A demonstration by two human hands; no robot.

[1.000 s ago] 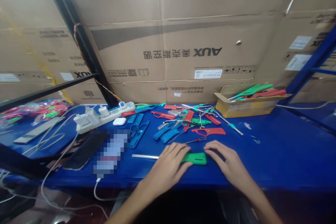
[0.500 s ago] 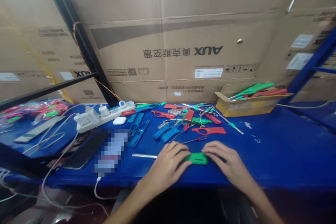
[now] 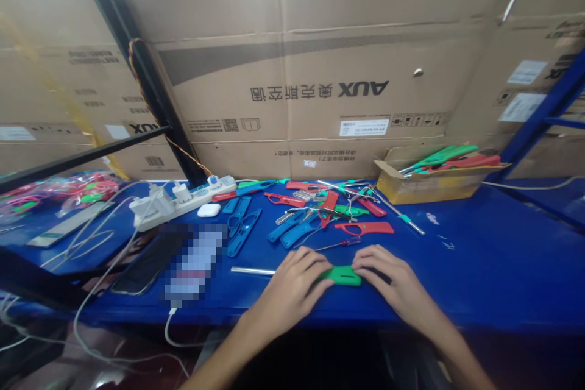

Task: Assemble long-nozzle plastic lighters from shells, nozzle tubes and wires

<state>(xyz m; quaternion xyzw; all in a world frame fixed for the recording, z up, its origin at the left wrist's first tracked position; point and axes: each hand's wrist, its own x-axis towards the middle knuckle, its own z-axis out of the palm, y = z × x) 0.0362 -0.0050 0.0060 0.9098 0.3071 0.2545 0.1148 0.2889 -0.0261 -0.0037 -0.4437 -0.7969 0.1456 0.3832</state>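
A green long-necked gas lighter (image 3: 346, 275) lies low over the front of the blue table, its metal tube pointing left. My left hand (image 3: 299, 280) is closed around its middle, hiding where the handle meets the tube. At the handle's right end, my right hand (image 3: 384, 274) pinches the far top edge with fingertips together. Just behind my hands lies a screwdriver (image 3: 350, 242) with a clear reddish handle. Red lighter shells (image 3: 370, 228), blue lighter shells (image 3: 297, 231) and metal tubes with wires are piled beyond it.
A cardboard box (image 3: 425, 187) of lighters stands at the back right. Phones (image 3: 150, 262) with charging cables, a white earbud case (image 3: 209, 210) and a power strip (image 3: 196, 198) lie on the left. Black posts (image 3: 150, 91) and a cardboard wall (image 3: 297, 61) bound the table.
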